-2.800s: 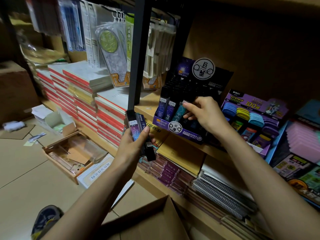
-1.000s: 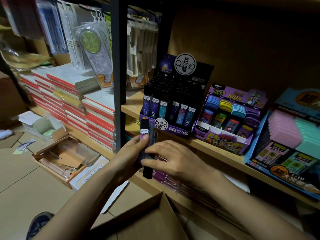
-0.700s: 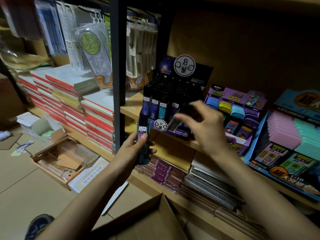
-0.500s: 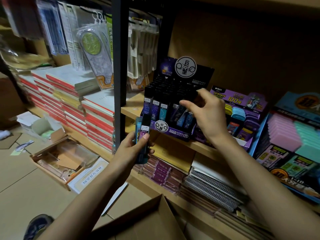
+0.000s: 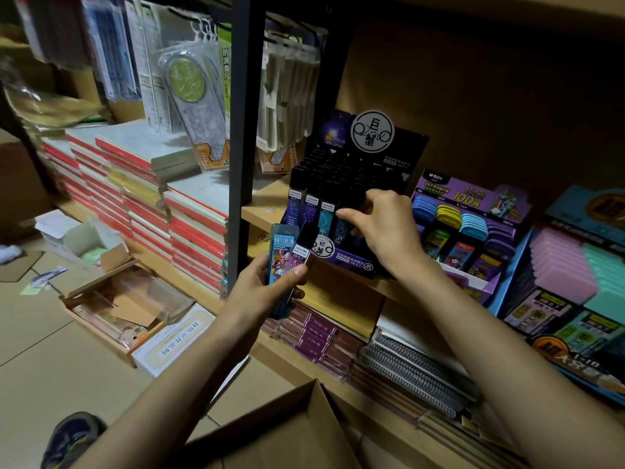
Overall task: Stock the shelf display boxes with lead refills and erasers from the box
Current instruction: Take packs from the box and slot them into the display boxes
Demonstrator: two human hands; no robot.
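Note:
My left hand (image 5: 263,292) grips a few lead refill cases (image 5: 284,255) upright, just below and left of the shelf edge. The black and purple lead refill display box (image 5: 348,260) stands on the shelf, with rows of dark cases in it. My right hand (image 5: 385,228) reaches into its front row on the right, thumb and fingers pinching a dark blue refill case (image 5: 341,228) that stands in a slot. To the right stands a purple display box (image 5: 473,282) of coloured packs, then a blue box (image 5: 571,275) of pink and teal erasers.
An open cardboard box (image 5: 291,431) sits at the bottom between my arms. A black shelf post (image 5: 241,164) rises left of the display box. Stacked notebooks (image 5: 189,214) fill the left; spiral pads (image 5: 416,374) lie on the lower shelf. A shallow tray (image 5: 121,306) lies on the floor.
My right hand took one refill case from the bundle in my left hand, carried it up to the display box and lowered it into the front row. The left hand stayed roughly in place.

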